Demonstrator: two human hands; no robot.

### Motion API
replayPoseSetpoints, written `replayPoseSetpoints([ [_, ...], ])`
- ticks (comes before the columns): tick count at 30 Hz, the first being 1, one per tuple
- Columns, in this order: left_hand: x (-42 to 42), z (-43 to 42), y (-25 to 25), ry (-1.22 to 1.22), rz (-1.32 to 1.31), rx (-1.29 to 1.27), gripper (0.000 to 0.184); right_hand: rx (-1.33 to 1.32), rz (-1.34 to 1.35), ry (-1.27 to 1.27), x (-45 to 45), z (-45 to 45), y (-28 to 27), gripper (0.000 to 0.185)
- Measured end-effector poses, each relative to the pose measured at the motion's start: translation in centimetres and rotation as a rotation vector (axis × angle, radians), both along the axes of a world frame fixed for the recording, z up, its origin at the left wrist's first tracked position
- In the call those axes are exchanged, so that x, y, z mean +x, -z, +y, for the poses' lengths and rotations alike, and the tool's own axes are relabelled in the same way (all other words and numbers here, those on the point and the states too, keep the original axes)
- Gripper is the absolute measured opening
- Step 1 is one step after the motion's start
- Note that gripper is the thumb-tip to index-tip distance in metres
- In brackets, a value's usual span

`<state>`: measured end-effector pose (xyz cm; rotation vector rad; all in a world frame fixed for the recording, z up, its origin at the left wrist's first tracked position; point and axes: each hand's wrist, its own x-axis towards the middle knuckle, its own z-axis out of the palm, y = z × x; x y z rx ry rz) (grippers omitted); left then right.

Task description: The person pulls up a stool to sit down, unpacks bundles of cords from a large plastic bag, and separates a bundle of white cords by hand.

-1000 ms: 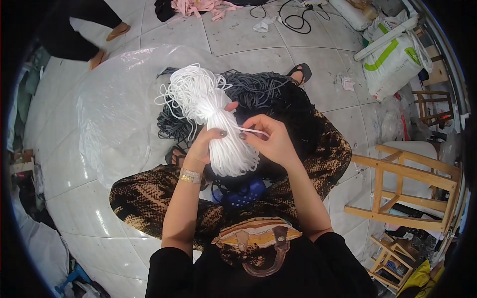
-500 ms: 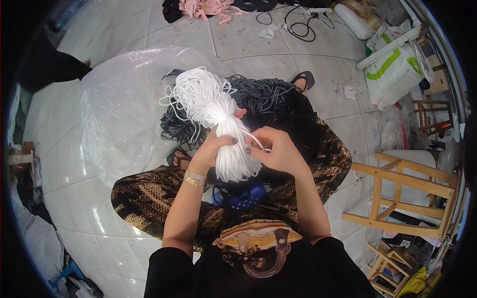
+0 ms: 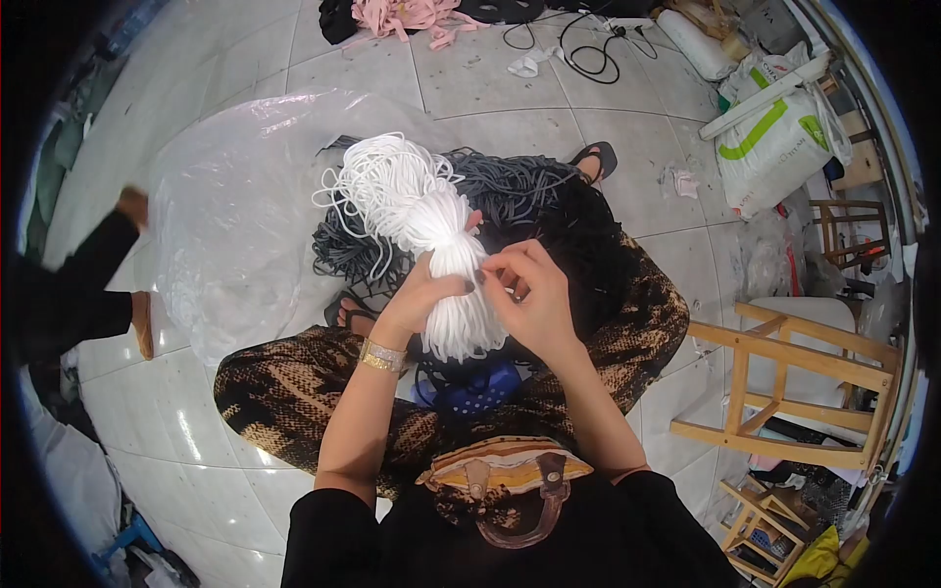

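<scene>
Striped fabric bag [image 3: 510,468] with a brown handle nearest the camera, at the front of a black top. Beyond it, seated person's patterned trousers [image 3: 294,402], knees spread wide, and a blue dotted item [image 3: 475,390] between the legs, partly hidden by cord. Gold-toned band [image 3: 382,356] on the left wrist. Above the lap, raised between both hands: white cord hank [image 3: 453,240], pinched in at a narrow waist, loose loops fanning out past it, a fuller bundle of folded strands hanging toward the body. Left hand [image 3: 417,297] is wrapped round the hank just below the waist, thumb across the near face, a fingertip showing on the far side. Right hand [image 3: 537,297] has thumb and forefinger drawn close together against the hank's right side; cannot tell whether a strand is caught between them. Step in hand, by my reading: fingertip work at the gathered waist. Next move, I judge, calls for a steady left grip and a fine right pinch, so the strands stay bunched. Behind the hank, a heap of dark grey cord [image 3: 524,181]; to its left, clear plastic sheeting [image 3: 225,225] on tile, another person's foot [image 3: 143,325] beside its edge. Farther out: wooden stool [image 3: 799,382] on its side, white sack [image 3: 774,157], black cable [image 3: 593,67], pink strips [image 3: 407,15].
</scene>
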<state>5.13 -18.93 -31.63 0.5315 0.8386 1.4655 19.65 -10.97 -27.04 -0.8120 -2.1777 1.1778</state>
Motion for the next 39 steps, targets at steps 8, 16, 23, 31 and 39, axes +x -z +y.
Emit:
replayPoseSetpoints([
  [8,-0.1,-0.3,-1.1,-0.019,0.176,0.012,0.082,-0.271,0.253,-0.028,0.7,1.0,2.3,0.007],
  [16,0.0,-0.3,-1.5,-0.016,0.181,-0.022,0.08,-0.601,0.098,-0.121,1.0,2.3,-1.0,0.015],
  [23,-0.2,-0.3,-1.9,0.005,0.13,-0.011,0.08,-0.282,0.061,-0.109,1.1,2.4,1.0,0.014],
  [31,-0.3,-0.3,-1.4,-0.012,0.145,-0.013,0.082,-0.573,-0.044,-0.195,1.2,2.4,-1.4,0.014],
  [39,-0.3,-0.4,-1.8,0.001,0.121,-0.028,0.083,-0.414,-0.146,-0.192,1.3,2.2,-0.1,0.012],
])
